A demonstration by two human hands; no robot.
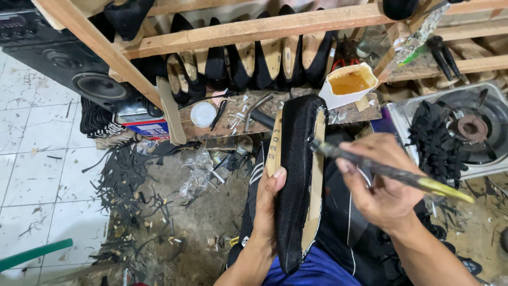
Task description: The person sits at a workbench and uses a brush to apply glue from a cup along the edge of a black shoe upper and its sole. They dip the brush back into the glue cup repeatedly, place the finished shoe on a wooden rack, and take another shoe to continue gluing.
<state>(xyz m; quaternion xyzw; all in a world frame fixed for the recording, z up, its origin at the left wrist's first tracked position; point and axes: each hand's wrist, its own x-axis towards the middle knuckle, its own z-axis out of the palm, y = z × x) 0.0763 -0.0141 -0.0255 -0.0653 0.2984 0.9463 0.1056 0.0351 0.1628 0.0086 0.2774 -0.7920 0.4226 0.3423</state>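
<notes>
My left hand (267, 204) grips a black fabric shoe upper on a last (296, 175), sole side up, with a tan cardboard insole showing along its right edge. My right hand (378, 182) holds a dark-handled brush (391, 172) with a yellow end; its bristle tip touches the shoe's edge near the toe. A white tub of amber glue (349, 83) sits on the wooden bench just beyond the shoe.
A wooden rack (254, 29) holds several black shoes. A speaker (79, 69) stands at left, a gas stove (476, 127) with black scraps at right. The low bench (233, 114) carries a round lid and small tools. Black offcuts litter the dirty floor (143, 201).
</notes>
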